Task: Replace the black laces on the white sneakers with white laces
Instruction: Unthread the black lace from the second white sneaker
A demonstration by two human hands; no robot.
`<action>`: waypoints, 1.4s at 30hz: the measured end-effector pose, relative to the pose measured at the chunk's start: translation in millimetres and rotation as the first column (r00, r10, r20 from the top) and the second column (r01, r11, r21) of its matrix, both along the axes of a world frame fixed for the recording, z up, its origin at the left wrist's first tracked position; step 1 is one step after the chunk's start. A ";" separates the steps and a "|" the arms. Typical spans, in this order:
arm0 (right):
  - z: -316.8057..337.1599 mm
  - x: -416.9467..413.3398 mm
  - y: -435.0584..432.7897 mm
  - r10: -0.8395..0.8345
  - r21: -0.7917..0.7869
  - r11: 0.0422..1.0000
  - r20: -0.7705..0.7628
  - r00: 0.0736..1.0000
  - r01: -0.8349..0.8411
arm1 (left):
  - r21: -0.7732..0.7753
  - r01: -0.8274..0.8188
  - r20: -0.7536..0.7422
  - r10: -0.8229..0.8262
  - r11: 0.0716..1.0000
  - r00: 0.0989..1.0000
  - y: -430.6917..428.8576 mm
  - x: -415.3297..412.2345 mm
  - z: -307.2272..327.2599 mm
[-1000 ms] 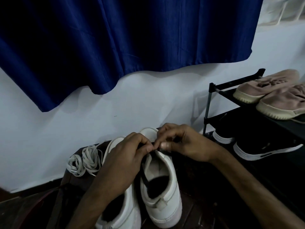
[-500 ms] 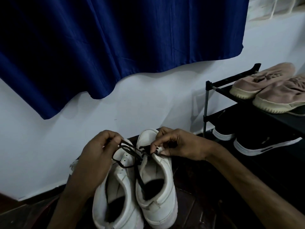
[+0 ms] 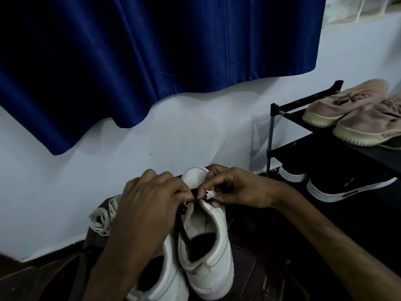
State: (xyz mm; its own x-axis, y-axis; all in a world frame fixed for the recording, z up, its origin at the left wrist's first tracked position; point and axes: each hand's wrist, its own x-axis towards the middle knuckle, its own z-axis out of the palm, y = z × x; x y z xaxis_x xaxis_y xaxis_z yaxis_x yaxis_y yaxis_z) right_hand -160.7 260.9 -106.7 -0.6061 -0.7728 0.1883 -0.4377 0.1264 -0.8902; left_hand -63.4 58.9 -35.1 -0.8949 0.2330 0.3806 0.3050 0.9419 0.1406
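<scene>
Two white sneakers stand side by side on a dark surface, toes toward the wall. The right sneaker (image 3: 208, 253) is mostly visible; the left sneaker (image 3: 167, 276) is half hidden under my left forearm. A black lace (image 3: 183, 227) runs down the right sneaker's inner side from the eyelets. My left hand (image 3: 152, 196) pinches the black lace near the toe. My right hand (image 3: 234, 187) grips the same sneaker's eyelet flap beside it, fingers touching the lace. Coiled white laces (image 3: 104, 216) lie left of the shoes.
A black shoe rack (image 3: 273, 135) stands at the right, holding pink shoes (image 3: 347, 109) on top and black sneakers (image 3: 347, 187) below. A blue curtain (image 3: 152, 61) hangs over the white wall behind. The floor is dark tile.
My left hand, which had pulled a loop of black lace out to the left, has come back to the right sneaker's eyelets. The white laces show again.
</scene>
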 end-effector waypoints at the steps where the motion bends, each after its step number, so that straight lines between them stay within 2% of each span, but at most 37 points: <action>1: 0.0 0.3 0.2 -0.002 0.004 1.000 0.001 1.000 0.002 | -0.010 -0.041 -0.057 0.040 0.999 0.998 -1.5 0.5 1.0; 3: 0.3 -0.1 0.8 0.001 0.018 1.000 -0.011 1.000 -0.001 | 0.040 -0.169 -0.163 0.174 0.985 0.971 -13.1 0.8 3.2; 5: 1.2 -0.4 1.0 0.009 0.029 1.000 -0.030 1.000 -0.008 | 0.215 -0.313 -0.121 0.344 0.925 0.931 -27.5 2.6 7.8; 7: 2.3 0.0 0.8 0.014 0.035 0.999 -0.034 0.999 -0.013 | 0.286 -0.328 -0.043 0.354 0.900 0.934 -34.4 2.1 6.9; 11: 1.7 -0.1 1.5 0.011 0.035 0.999 -0.045 0.999 -0.010 | 0.133 -0.100 -0.011 0.102 0.986 0.995 -8.7 6.1 6.2; 14: -0.6 -1.2 1.2 0.004 0.020 1.000 -0.019 1.000 -0.003 | 0.057 0.029 0.145 -0.037 0.998 0.989 4.0 6.1 0.6; 17: 0.3 -1.6 1.8 0.009 0.035 0.999 -0.017 1.000 -0.008 | 0.096 0.054 0.142 -0.067 0.994 0.988 3.7 5.8 -3.5; 22: 4.0 0.0 3.8 0.019 0.047 0.999 -0.039 0.999 -0.017 | -0.138 0.018 0.008 -0.017 0.990 1.000 -9.5 2.8 0.0; 24: 3.8 0.7 3.9 0.017 0.038 0.999 -0.033 0.999 -0.016 | -0.147 0.025 0.000 -0.025 0.989 1.000 -13.3 1.8 -4.1; 26: 3.7 0.6 3.1 0.015 0.036 0.999 -0.028 1.000 -0.014 | -0.146 -0.026 -0.022 0.023 0.989 1.000 -17.7 1.5 -5.1; 28: 4.1 0.2 1.4 0.020 0.044 0.999 -0.015 1.000 -0.019 | -0.193 -0.167 -0.079 0.155 0.967 0.985 -25.9 1.0 1.2; 31: 4.2 -1.0 0.5 0.026 0.045 0.999 -0.011 1.000 -0.026 | -0.134 -0.418 -0.124 0.403 0.899 0.907 -55.1 -1.8 8.5; 33: 4.5 -1.8 0.2 0.034 0.055 0.998 -0.024 0.999 -0.032 | -0.167 -0.501 -0.096 0.492 0.849 0.865 -69.0 0.0 8.5; 35: 3.8 -2.3 1.7 0.034 0.061 0.998 -0.032 0.999 -0.032 | -0.164 -0.427 -0.086 0.418 0.889 0.904 -62.1 3.0 5.2; 37: 3.8 -2.1 3.2 0.032 0.056 0.998 -0.034 0.999 -0.030 | 0.006 -0.241 -0.041 0.241 0.970 0.970 -35.9 5.6 9.9; 39: 3.1 -2.1 3.6 0.029 0.052 0.998 -0.039 0.999 -0.027 | 0.167 -0.061 0.075 0.048 0.984 0.996 -11.5 6.3 13.9; 42: 0.2 -3.0 3.5 0.011 0.048 0.999 -0.022 1.000 -0.010 | 0.129 0.058 0.219 -0.085 0.990 0.972 0.0 4.5 2.2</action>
